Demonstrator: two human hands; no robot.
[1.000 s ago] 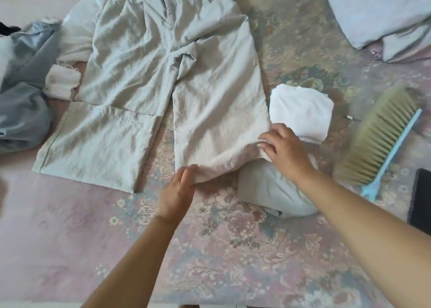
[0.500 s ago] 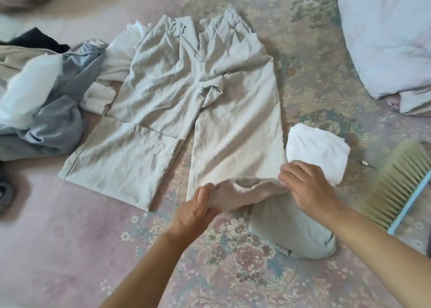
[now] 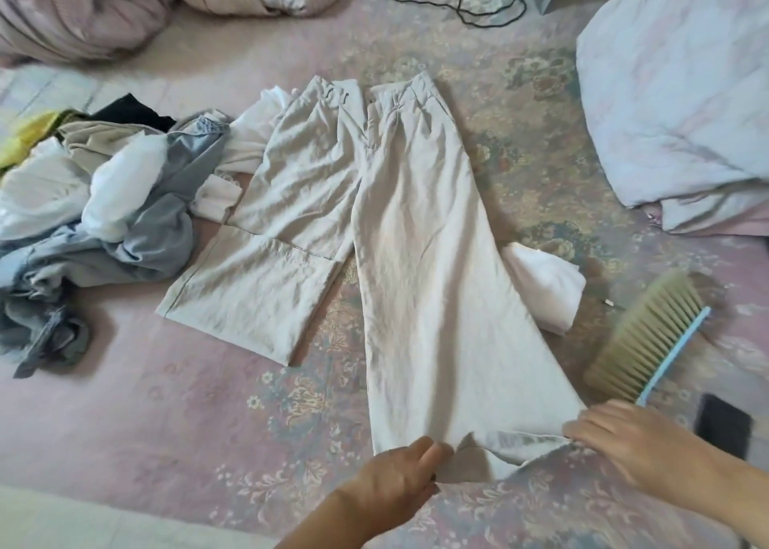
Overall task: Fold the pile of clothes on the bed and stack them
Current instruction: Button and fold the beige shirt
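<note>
- Since half a second ago, we have drawn the right leg of the beige trousers (image 3: 420, 265) out toward us; it was doubled back on itself and now lies stretched to its full length, covering the folded grey-green piece that lay beside the white one.
- Our left hand (image 3: 399, 486) pinches the hem at its left corner, fingers curled round the cloth.
- Our right hand (image 3: 636, 444) grips the hem at its right corner, fingers bent over the edge; the picture is blurred there.
- The two hands are apart, with the hem spread between them.
- The trousers lie flat in the middle of the bed (image 3: 174, 403), waistband farthest from us; the left leg is folded back on itself and ends well short of the right one.
- A folded white garment (image 3: 549, 286) lies just to the right of the stretched leg, partly under its edge.
- The unfolded pile of clothes (image 3: 104, 199) sits at the left, touching the trousers' left side.
- A brush with a blue handle (image 3: 649, 336) lies at the right, near our right hand, and a dark flat object (image 3: 722, 423) lies just beyond that hand.
- A pale quilt (image 3: 674, 103) is bunched at the far right.
</note>
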